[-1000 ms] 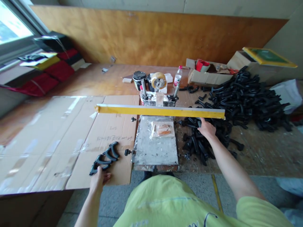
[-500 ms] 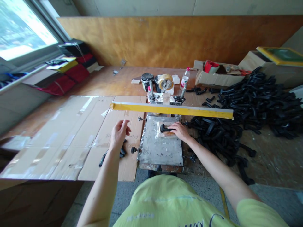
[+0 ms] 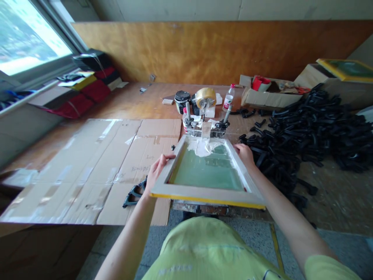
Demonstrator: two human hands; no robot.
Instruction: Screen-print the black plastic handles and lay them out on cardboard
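Note:
A screen printing frame [image 3: 204, 192] with a green mesh lies lowered in front of me, its near edge yellow. White ink [image 3: 203, 147] is spread over the far end of the mesh. My left hand [image 3: 157, 168] grips the frame's left side, fingers along the rim. On the opposite side my right hand [image 3: 245, 154] holds the rim, thumb and fingers bent around it. The metal plate and the black part on it are now hidden beneath the frame. A few black plastic parts [image 3: 134, 195] lie beside my left wrist on flattened cardboard [image 3: 116, 155].
To the right spreads a big heap of black plastic parts [image 3: 329, 124]. Behind the frame stand a clamp stand [image 3: 206, 131], a tape roll [image 3: 205, 97], a dark tub [image 3: 182, 102] and a bottle [image 3: 229, 97]. An open carton [image 3: 268, 97] sits at the back right.
The raised screen frame has swung down over the plate. My right hand let go of the black part and moved to the frame's right side; my left hand took its left side.

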